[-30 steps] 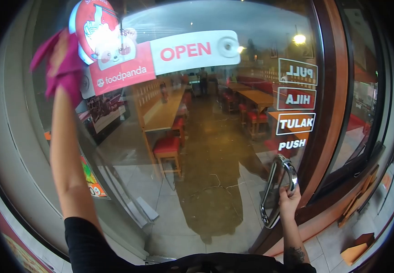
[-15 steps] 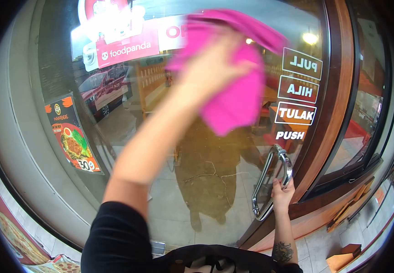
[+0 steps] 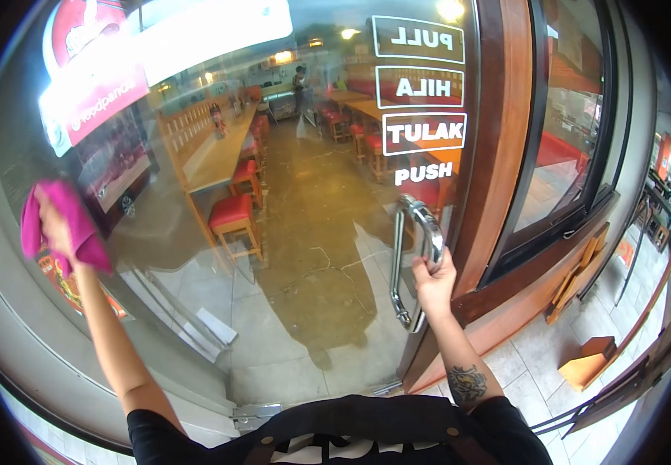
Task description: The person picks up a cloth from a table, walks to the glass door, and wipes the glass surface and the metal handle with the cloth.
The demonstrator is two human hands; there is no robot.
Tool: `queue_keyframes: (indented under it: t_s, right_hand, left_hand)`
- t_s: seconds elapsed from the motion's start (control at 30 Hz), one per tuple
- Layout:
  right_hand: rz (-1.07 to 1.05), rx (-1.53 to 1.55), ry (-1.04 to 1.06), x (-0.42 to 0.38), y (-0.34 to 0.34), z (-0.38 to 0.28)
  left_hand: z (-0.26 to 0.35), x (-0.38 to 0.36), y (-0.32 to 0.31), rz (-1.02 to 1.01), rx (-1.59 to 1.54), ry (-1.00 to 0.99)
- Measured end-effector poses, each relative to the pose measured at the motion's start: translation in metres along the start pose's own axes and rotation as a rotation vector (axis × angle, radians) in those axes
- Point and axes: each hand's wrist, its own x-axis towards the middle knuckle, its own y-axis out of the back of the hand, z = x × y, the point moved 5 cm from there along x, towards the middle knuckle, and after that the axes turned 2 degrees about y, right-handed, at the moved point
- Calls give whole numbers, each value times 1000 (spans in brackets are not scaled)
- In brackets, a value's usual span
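My left hand (image 3: 58, 231) holds a bright pink cloth (image 3: 87, 236) against the far left of the glass door (image 3: 312, 209). Its fingers are partly hidden in the folds and slightly blurred. Behind the cloth, a food poster (image 3: 110, 304) on the glass is mostly covered. On the right, my right hand (image 3: 436, 283) is closed around the lower part of the chrome door handle (image 3: 431, 226). White lettering, "TULAK" and "PUSH" (image 3: 424, 172), sits on the glass above that handle.
A pink foodpanda sticker (image 3: 106, 105) is at the upper left of the glass. Through the door show red stools (image 3: 231, 215), wooden tables (image 3: 223, 159) and a distant person (image 3: 299, 84). A brown wooden frame (image 3: 498, 139) borders the door's right side.
My left hand has swept the pink cloth from the upper middle of the glass down to the far left. My right hand stays on the handle, and the view has turned rightward.
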Motion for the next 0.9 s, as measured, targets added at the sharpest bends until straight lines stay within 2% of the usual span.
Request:
queue_keyframes:
  t_s: [0.03, 0.07, 0.1, 0.13, 0.17, 0.2, 0.27, 0.3, 0.37, 0.4, 0.47, 0.5, 0.53, 0.57, 0.6, 0.63, 0.7, 0.73, 0.77, 0.83, 0.87, 0.9]
  right_hand:
    - [-13, -21, 11, 0, 1, -2]
    - [-29, -39, 24, 0, 1, -7]
    - [-31, -8, 16, 0, -1, -11]
    - [-51, -15, 75, 1, -2, -3]
    - [-64, -19, 9, 2, 1, 0]
    - [-82, -24, -58, 1, 3, 2]
    - [-90, 18, -30, 2, 2, 1]
    - [-104, 14, -40, 2, 2, 4]
    - [-140, 22, -43, 2, 2, 4]
    - [-129, 37, -43, 1, 1, 3]
    - [-141, 54, -27, 1, 1, 3]
    - [-130, 37, -26, 2, 2, 4]
    - [-104, 27, 8, 0, -1, -3]
    - [-89, 16, -6, 1, 1, 2]
    - [-53, 4, 13, 0, -3, -2]
    - [-42, 5, 14, 1, -2, 1]
    - [-16, -14, 17, 4, -2, 5]
    - [-6, -41, 17, 3, 0, 4]
    - [5, -61, 35, 4, 0, 5]
    - [46, -81, 21, 2, -4, 2]
    - [80, -92, 5, 2, -3, 1]
    - [69, -95, 9, 2, -2, 2]
  left_hand:
    - [42, -13, -1, 159, -55, -236]
    - [122, -36, 27, -37, -50, -148]
    - [173, -63, 25, 56, -76, -235]
    - [236, -88, 43, -18, -225, -301]
    - [299, -112, 68, -323, -219, -357]
    - [349, -129, 88, -836, -302, -408]
    - [409, -184, 103, -241, -619, -542]
    - [436, -203, 103, -419, -555, -760]
    - [432, -211, 109, -340, -577, -849]
    - [410, -205, 109, -292, -655, -842]
    - [344, -185, 93, -406, -692, -722]
    - [301, -174, 69, -561, -908, -618]
    - [245, -152, 58, -677, -676, -539]
    - [187, -122, 64, -593, -503, -420]
    - [120, -105, 53, -308, -343, -316]
    - [52, -86, 39, -248, -242, -202]
    - [-100, -71, -1, 37, -186, -3]
    - [-182, -63, -25, -163, -65, 85]
    - [-260, -59, -44, -92, -316, 133]
    - [-305, -58, -62, -89, -264, 303]
    - [-302, -60, -55, -167, 44, 411]
    - [-271, -67, -43, -163, 75, 441]
